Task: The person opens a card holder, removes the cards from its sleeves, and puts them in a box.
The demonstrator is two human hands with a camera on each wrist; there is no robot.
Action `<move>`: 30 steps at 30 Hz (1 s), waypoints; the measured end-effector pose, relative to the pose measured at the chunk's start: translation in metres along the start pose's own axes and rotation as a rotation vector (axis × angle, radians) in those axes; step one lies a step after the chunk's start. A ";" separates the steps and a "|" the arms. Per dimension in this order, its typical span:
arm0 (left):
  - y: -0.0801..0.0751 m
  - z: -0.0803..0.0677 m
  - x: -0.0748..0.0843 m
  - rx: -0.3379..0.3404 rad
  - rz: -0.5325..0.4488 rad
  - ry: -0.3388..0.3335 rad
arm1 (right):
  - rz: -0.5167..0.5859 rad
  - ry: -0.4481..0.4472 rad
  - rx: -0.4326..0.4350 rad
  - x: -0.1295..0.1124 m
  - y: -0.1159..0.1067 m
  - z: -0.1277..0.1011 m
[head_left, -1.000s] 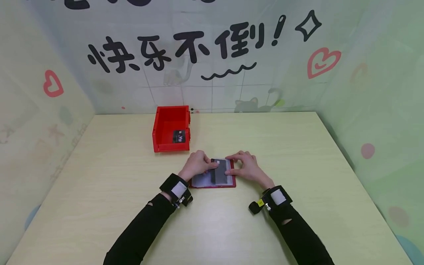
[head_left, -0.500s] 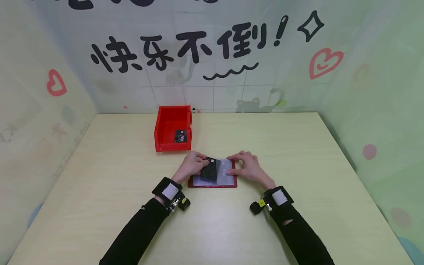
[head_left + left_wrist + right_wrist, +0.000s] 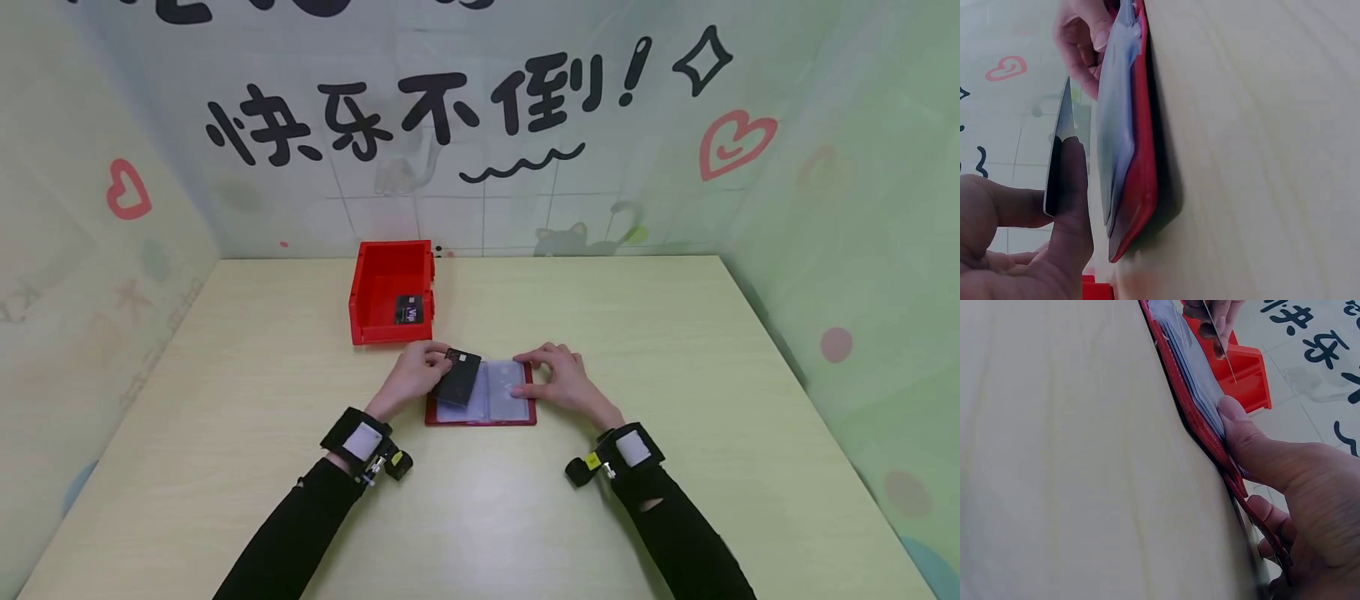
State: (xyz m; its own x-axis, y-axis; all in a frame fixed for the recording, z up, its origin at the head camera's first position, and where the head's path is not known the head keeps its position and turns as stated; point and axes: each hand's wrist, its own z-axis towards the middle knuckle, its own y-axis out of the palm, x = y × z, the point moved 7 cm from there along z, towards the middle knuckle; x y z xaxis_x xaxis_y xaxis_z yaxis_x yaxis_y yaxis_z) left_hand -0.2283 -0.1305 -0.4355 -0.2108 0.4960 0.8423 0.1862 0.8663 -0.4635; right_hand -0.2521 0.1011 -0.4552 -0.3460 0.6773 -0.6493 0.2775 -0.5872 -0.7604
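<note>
Head view: left hand pinching a dark card lifted over the left page of the open red card holder; right hand, fingers fairly straight, pressing the right page. Red bin beyond, another card inside.

Left wrist view: card edge-on between thumb and fingers, clear of the sleeves; best kept level, grip light.

Right wrist view: thumb flat on plastic sleeves; best kept pressing steadily.
</note>
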 end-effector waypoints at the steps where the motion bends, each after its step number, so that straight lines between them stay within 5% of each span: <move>1: -0.004 0.000 0.000 0.001 -0.013 -0.008 | 0.000 0.000 0.000 0.000 0.000 0.000; 14: -0.051 0.007 0.000 0.062 -0.126 0.006 | 0.006 0.015 -0.006 0.001 0.002 0.000; 30: -0.094 0.020 0.007 0.268 -0.266 0.013 | 0.020 0.009 -0.003 0.001 0.000 -0.001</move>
State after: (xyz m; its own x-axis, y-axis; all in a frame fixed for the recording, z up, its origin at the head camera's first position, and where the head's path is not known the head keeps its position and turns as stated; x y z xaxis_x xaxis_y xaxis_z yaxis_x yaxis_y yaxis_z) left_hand -0.2668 -0.2074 -0.3917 -0.2057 0.2525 0.9455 -0.1319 0.9502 -0.2824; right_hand -0.2517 0.1018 -0.4558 -0.3324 0.6692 -0.6646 0.2868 -0.5996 -0.7471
